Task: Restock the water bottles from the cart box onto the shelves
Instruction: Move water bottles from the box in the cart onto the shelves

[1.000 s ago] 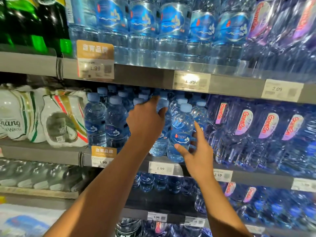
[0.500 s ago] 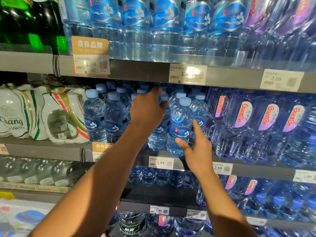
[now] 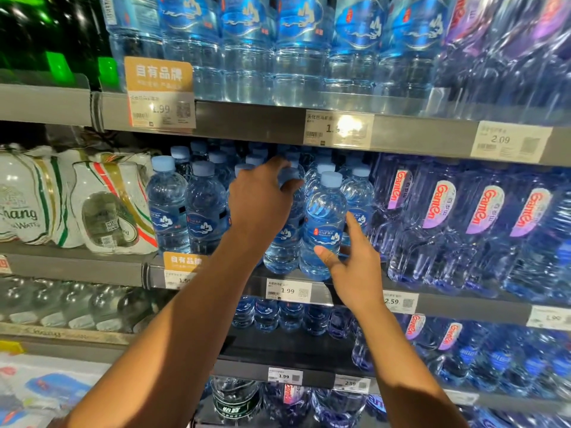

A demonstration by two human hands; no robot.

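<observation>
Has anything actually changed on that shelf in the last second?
Hardly. The left hand still holds the top of one bottle; the right hand still steadies the front bottle. Neither grip was released, and no bottle visibly moved; only the camera shifted.

Green bottles point(image 3: 52, 41) top left on my upper shelf. White wrapped Chang water packs point(image 3: 77, 199) left on the middle level. Big purple-tinted GanTen bottles point(image 3: 475, 223) right of middle. Orange-topped price tag point(image 3: 160, 92) reads 1.99, white tag point(image 3: 511, 142) far right reads 2.09. Clear bottles point(image 3: 71, 304) lower left.
</observation>
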